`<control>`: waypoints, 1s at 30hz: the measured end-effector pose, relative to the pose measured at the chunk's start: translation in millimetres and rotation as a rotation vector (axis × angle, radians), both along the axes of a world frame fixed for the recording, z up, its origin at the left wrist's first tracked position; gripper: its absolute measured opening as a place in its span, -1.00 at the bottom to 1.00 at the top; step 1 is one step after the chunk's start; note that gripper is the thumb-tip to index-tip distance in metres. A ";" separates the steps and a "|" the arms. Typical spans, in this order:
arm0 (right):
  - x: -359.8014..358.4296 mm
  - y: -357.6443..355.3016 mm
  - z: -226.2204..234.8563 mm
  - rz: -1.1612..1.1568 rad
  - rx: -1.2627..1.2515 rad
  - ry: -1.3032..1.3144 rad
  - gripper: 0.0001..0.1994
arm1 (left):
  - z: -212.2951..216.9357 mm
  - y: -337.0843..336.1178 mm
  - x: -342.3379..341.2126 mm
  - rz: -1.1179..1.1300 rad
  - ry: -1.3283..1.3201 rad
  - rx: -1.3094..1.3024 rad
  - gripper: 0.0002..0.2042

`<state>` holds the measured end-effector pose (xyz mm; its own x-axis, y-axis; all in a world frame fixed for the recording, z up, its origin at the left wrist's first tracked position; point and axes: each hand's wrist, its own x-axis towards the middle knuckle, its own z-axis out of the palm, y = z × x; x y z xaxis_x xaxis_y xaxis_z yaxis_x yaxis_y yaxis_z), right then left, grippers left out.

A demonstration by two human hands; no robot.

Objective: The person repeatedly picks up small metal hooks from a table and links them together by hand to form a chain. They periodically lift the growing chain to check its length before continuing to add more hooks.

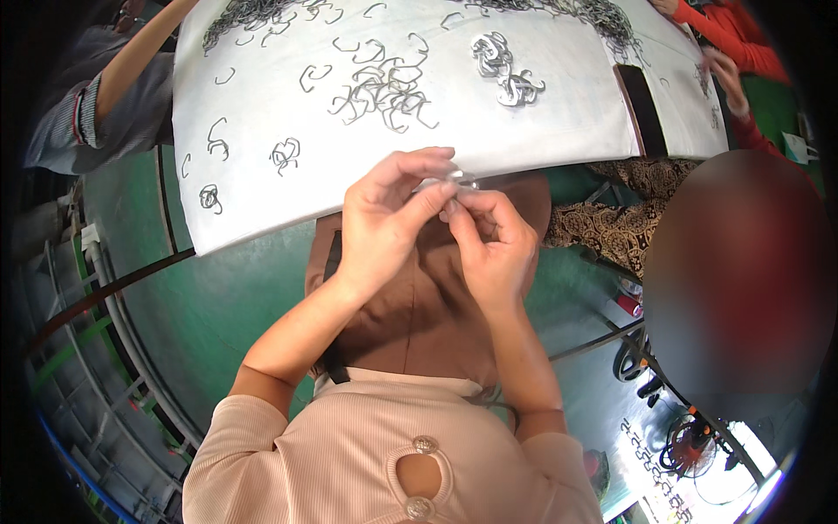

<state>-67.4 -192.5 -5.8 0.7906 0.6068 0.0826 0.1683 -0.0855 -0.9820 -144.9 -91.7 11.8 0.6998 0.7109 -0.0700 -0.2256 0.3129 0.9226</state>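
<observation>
My left hand (375, 218) and my right hand (496, 244) meet just in front of the table's near edge. Between their fingertips is a small shiny metal piece (467, 182), mostly covered by the fingers, so its full shape is hidden. Thumb and fingers of both hands pinch it. Beyond my hands, a loose pile of thin curved metal hooks (388, 92) lies on the white-covered table (288, 188). To its right sits a tighter cluster of brighter, shinier curved pieces (515, 86).
More hooks form a long dark heap (602, 22) along the far side. Small groups of hooks (285, 155) lie at the left. A black strip (642, 109) crosses the table at right. Another person's arm (144, 57) reaches in at left; a red-sleeved person (733, 39) works at far right.
</observation>
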 end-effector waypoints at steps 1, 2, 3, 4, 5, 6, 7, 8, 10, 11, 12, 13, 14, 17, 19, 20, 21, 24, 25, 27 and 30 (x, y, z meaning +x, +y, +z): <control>-0.9 0.3 1.6 0.005 -0.007 -0.011 -0.92 | 2.4 -1.6 -1.7 -0.001 -0.001 -0.006 -0.84; -1.9 -0.7 2.8 0.014 -0.017 -0.022 -0.92 | 1.7 -2.9 -4.4 0.007 -0.014 0.014 -0.84; -2.7 -1.7 3.9 0.023 -0.027 -0.034 -0.91 | -0.2 -3.9 -7.1 0.015 -0.026 0.035 -0.84; -3.3 -2.9 3.3 0.025 -0.015 -0.023 -0.90 | -1.6 -3.6 -9.3 0.025 -0.037 0.056 -0.84; -3.3 -5.3 1.6 0.024 -0.004 -0.015 -0.88 | -2.2 -2.3 -10.8 0.029 -0.041 0.137 -0.85; -2.3 -7.7 1.4 0.025 0.007 -0.006 -0.87 | -4.0 -0.5 -13.0 0.023 -0.045 0.188 -0.85; 2.0 -11.5 3.6 0.026 -0.006 0.042 -0.85 | -6.8 1.5 -15.7 0.019 -0.048 0.239 -0.85; 10.2 -8.9 11.4 0.024 -0.017 0.009 -0.86 | -7.7 3.4 -17.9 0.015 -0.051 0.292 -0.85; 35.8 1.8 0.7 0.071 -0.037 -0.126 -0.87 | -0.5 4.3 -22.0 0.023 -0.027 0.319 -0.84; 42.8 18.7 7.2 0.094 -0.090 -0.152 -0.83 | 0.0 5.5 -23.9 0.016 -0.015 0.349 -0.84; 53.3 34.9 3.4 0.158 -0.124 -0.320 -0.80 | 1.3 6.4 -24.6 0.004 -0.007 0.375 -0.84; 65.7 53.6 -2.0 0.223 -0.156 -0.488 -0.76 | 1.3 7.6 -25.1 0.002 0.011 0.414 -0.83; 76.3 73.4 -9.7 0.297 -0.179 -0.654 -0.72 | 0.2 8.5 -26.7 0.013 0.025 0.446 -0.83; 90.6 122.1 -35.5 0.503 -0.271 -0.790 -0.62 | 1.7 10.5 -27.9 0.035 0.059 0.511 -0.82; 102.1 145.1 -40.2 0.504 -0.321 -0.851 -0.61 | 3.1 12.7 -30.4 0.035 0.070 0.503 -0.82; 106.7 155.4 -43.1 0.509 -0.346 -0.879 -0.60 | 3.1 14.4 -32.1 0.038 0.080 0.496 -0.82; 114.6 161.4 -41.6 0.470 -0.331 -0.886 -0.60 | 2.8 16.4 -33.1 0.038 0.072 0.493 -0.82; 126.9 160.7 -21.3 0.473 -0.450 -0.767 -0.61 | 1.0 21.4 -36.1 0.031 0.067 0.482 -0.83; 128.2 157.2 -21.1 0.471 -0.453 -0.744 -0.63 | 0.8 22.5 -37.7 0.027 0.076 0.480 -0.83; 132.2 150.2 -22.3 0.468 -0.497 -0.730 -0.65 | 0.3 24.6 -38.5 0.020 0.075 0.476 -0.83; 128.8 144.6 -24.7 0.482 -0.536 -0.700 -0.68 | -1.5 26.9 -37.9 0.017 0.058 0.473 -0.83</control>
